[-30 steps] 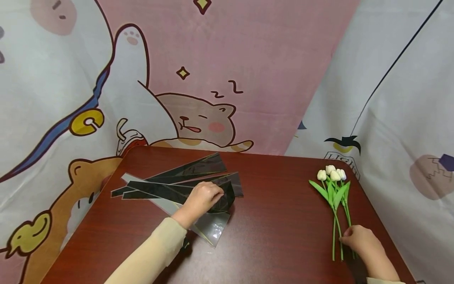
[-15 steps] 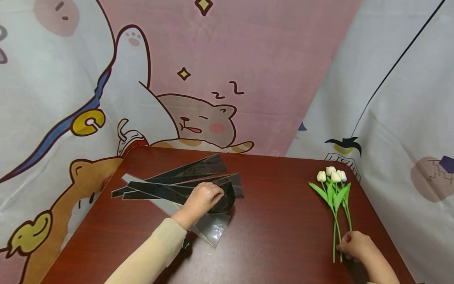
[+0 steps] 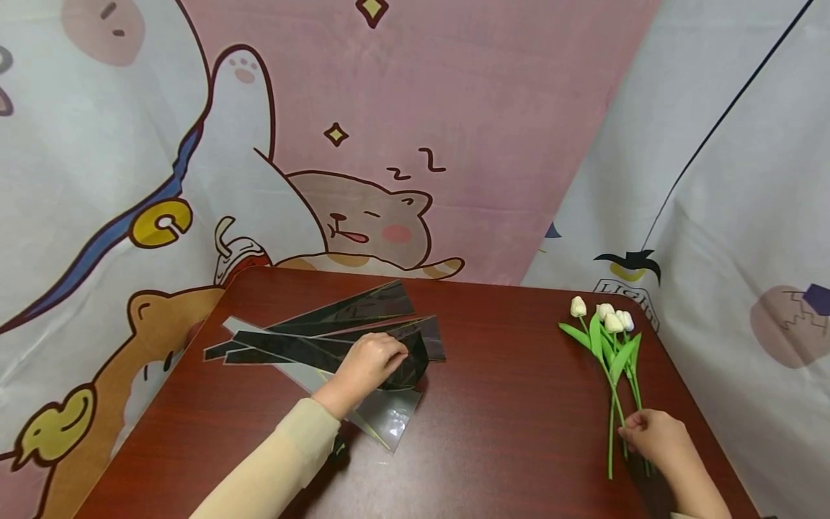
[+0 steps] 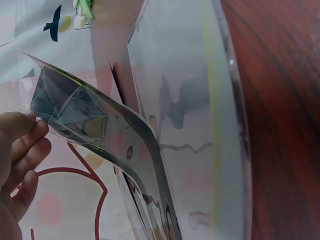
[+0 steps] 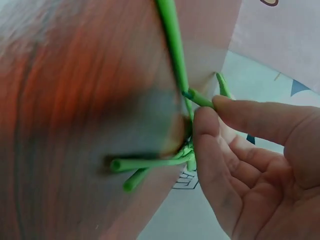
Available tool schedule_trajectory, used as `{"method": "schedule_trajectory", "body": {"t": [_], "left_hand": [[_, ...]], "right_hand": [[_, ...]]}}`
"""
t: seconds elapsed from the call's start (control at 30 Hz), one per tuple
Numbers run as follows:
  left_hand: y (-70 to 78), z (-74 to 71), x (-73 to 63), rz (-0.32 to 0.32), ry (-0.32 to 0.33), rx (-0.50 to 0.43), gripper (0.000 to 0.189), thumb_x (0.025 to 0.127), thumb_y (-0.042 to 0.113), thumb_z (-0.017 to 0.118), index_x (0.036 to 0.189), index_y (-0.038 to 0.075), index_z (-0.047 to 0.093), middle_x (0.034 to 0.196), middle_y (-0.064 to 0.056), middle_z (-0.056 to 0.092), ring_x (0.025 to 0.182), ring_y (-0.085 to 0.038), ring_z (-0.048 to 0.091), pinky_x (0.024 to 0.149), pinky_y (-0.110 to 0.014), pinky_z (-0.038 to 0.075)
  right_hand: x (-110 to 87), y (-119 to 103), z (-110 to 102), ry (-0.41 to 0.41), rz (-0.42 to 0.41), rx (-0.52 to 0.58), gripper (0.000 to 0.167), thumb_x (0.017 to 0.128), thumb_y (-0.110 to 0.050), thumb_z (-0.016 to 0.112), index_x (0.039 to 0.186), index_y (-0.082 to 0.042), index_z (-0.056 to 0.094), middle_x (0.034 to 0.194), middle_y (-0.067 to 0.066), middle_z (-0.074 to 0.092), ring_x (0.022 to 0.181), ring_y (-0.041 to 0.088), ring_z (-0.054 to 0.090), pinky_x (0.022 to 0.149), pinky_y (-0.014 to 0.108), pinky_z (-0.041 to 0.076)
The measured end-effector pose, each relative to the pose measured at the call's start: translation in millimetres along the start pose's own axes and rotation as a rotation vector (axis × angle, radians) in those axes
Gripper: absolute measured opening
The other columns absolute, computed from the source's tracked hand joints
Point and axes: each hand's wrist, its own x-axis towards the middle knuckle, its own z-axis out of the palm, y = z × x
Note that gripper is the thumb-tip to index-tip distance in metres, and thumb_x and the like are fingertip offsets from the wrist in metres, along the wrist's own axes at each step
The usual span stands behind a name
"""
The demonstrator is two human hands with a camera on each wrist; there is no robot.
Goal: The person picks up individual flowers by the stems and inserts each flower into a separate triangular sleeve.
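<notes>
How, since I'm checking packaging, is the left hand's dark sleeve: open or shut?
Open: in the left wrist view, the dark sleeve has mouth edges parted, one pinched by the left hand.

Four tulips (image 3: 619,362) and four sleeves (image 3: 292,343) share one table (image 3: 506,404).

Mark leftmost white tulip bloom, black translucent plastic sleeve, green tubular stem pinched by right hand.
Leftmost white tulip bloom (image 3: 578,307): head view, its petals.
Black translucent plastic sleeve (image 3: 412,365): head view, raised wide end.
Green tubular stem (image 5: 201,98): right wrist view, protruding end.

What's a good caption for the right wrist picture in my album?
A right hand pinches one green stem, with other stems close by.
</notes>
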Motion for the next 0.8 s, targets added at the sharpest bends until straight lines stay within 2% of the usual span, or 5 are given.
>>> {"method": "schedule_trajectory", "body": {"t": [0.17, 0.3, 0.43, 0.6, 0.8], "left_hand": [[-0.8, 0.3, -0.6, -0.006, 0.008, -0.003, 0.005, 0.082, 0.016, 0.074, 0.087, 0.015, 0.073, 0.081, 0.006, 0.07, 0.079, -0.009, 0.065, 0.081, -0.031, 0.052], [-1.2, 0.1, -0.5, -0.008, 0.006, -0.001, 0.005, 0.083, 0.017, 0.073, 0.087, 0.015, 0.073, 0.082, 0.006, 0.071, 0.079, -0.009, 0.065, 0.081, -0.031, 0.052], [-0.8, -0.9, 0.0, -0.011, -0.002, 0.0, 0.005, 0.085, 0.019, 0.071, 0.087, 0.015, 0.073, 0.082, 0.006, 0.071, 0.08, -0.009, 0.065, 0.081, -0.031, 0.052], [-0.3, -1.8, 0.9, -0.006, 0.011, -0.006, 0.004, 0.083, 0.017, 0.073, 0.087, 0.016, 0.073, 0.082, 0.006, 0.07, 0.079, -0.009, 0.064, 0.081, -0.031, 0.052], [-0.1, -2.6, 1.6, -0.002, 0.022, -0.005, 0.004, 0.082, 0.016, 0.074, 0.086, 0.016, 0.074, 0.08, 0.006, 0.07, 0.077, -0.008, 0.064, 0.079, -0.03, 0.053]], "right_hand": [[-0.2, -13, -1, 0.122, -0.049, -0.009, 0.024, 0.083, -0.022, 0.067, 0.087, 0.001, 0.064, 0.071, 0.002, 0.061, 0.063, 0.014, 0.052, 0.053, 0.031, 0.042], [0.2, -28, 3, 0.24, -0.095, 0.03, 0.024, 0.085, -0.021, 0.067, 0.091, 0.002, 0.066, 0.074, 0.007, 0.066, 0.063, 0.015, 0.058, 0.052, 0.032, 0.044], [1.1, -47, 10, 0.342, -0.129, 0.095, 0.021, 0.085, -0.019, 0.069, 0.093, 0.0, 0.068, 0.077, 0.009, 0.069, 0.063, 0.013, 0.06, 0.05, 0.027, 0.044], [5.8, -71, 22, 0.429, -0.18, 0.178, 0.017, 0.084, -0.016, 0.072, 0.092, -0.002, 0.069, 0.079, 0.011, 0.07, 0.062, 0.01, 0.06, 0.047, 0.023, 0.042], [12.5, -94, 33, 0.506, -0.24, 0.261, 0.013, 0.081, -0.011, 0.074, 0.089, -0.003, 0.069, 0.077, 0.01, 0.069, 0.059, -0.001, 0.054, 0.047, 0.019, 0.042]]}}
